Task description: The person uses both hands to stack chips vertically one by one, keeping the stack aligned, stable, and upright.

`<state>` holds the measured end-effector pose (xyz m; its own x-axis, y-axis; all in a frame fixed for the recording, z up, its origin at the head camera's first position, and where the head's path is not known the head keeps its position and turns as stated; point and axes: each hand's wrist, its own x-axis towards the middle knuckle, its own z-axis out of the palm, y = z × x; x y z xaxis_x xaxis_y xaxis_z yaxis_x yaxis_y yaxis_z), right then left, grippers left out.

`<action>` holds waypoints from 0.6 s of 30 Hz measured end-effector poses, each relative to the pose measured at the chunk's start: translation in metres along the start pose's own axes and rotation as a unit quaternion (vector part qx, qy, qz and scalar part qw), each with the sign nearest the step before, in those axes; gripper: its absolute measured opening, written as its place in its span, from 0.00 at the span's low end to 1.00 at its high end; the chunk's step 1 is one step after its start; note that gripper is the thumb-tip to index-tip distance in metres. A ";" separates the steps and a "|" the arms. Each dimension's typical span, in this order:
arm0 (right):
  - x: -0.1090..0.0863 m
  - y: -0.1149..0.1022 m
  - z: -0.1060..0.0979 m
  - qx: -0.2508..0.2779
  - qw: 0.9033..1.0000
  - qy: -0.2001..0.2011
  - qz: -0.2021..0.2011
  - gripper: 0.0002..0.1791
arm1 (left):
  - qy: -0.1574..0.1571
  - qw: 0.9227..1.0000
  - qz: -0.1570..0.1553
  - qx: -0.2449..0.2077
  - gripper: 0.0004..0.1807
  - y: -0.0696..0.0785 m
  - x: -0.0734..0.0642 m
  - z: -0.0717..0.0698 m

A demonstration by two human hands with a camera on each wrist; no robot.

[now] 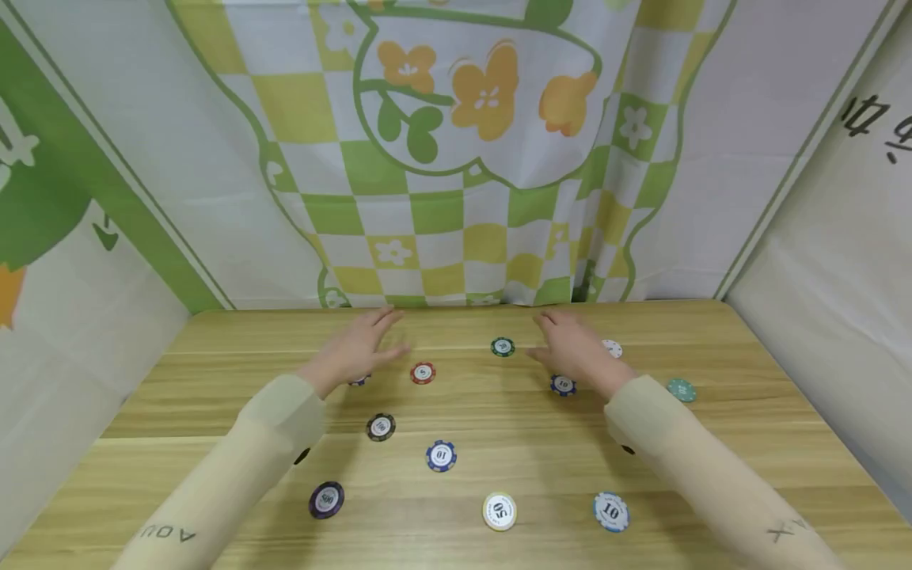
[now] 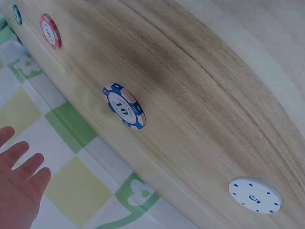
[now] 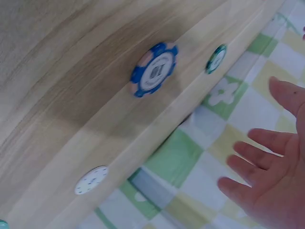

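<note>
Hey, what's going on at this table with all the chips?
A person holds both hands open above a wooden table scattered with poker chips. The left hand hovers beside a red chip; the right hand hovers over a blue chip, near a green chip. Neither hand holds anything.

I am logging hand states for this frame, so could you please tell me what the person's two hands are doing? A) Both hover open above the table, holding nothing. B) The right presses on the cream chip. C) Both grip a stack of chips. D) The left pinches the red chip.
A: the left hand and right hand show straight, spread fingers above the light wooden table, holding nothing.
</note>
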<state>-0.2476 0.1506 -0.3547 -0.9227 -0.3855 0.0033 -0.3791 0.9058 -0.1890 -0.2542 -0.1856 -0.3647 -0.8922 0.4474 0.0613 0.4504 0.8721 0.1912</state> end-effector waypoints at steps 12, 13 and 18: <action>-0.023 -0.020 -0.007 0.012 0.997 -0.077 -0.008 0.32 | -0.058 0.997 0.043 0.035 0.36 0.023 -0.020 -0.010; -0.025 -0.022 -0.008 0.011 0.997 -0.081 -0.008 0.32 | -0.065 0.996 0.047 0.038 0.35 0.025 -0.022 -0.011; -0.035 -0.027 -0.011 0.006 0.995 -0.100 -0.025 0.31 | -0.087 0.993 0.070 0.043 0.34 0.035 -0.031 -0.011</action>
<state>-0.2056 0.1419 -0.3385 -0.8700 -0.4582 -0.1821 -0.4223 0.8831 -0.2044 -0.2106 -0.1708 -0.3496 -0.8051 0.5861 -0.0912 0.5772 0.8095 0.1075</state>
